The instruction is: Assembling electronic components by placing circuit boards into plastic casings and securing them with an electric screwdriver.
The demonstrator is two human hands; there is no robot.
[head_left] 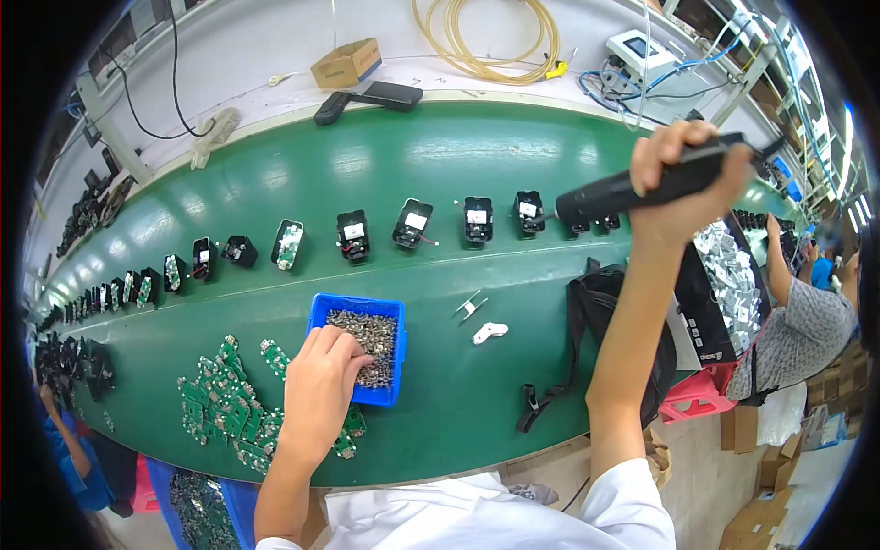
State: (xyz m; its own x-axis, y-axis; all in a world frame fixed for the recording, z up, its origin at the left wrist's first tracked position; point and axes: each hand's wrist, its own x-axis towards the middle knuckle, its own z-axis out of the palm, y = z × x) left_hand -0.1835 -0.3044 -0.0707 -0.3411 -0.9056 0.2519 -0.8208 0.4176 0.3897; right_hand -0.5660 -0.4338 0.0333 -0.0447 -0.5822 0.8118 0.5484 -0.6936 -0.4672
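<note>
My right hand (pixel 678 170) is wrapped round a black electric screwdriver (pixel 600 194), raised over the right part of the bench. Its tip points left, close to a small black housing (pixel 530 213) with a white part inside; whether they touch I cannot tell. At the near middle, my left hand (pixel 323 371) has its bent fingers down in a blue bin (pixel 396 392) full of small metal screws (pixel 371 332). Those fingertips are drawn together, and what lies between them is hidden. Beside this hand lies a loose pile of green circuit boards (pixel 220 399).
More black housings (pixel 352 236) line the green bench (pixel 440 367) in a curved row. A white plastic piece (pixel 490 333) lies right of the bin. A black bag (pixel 605 316) and a box of pale parts (pixel 729 284) stand at the right. Co-workers sit at both sides.
</note>
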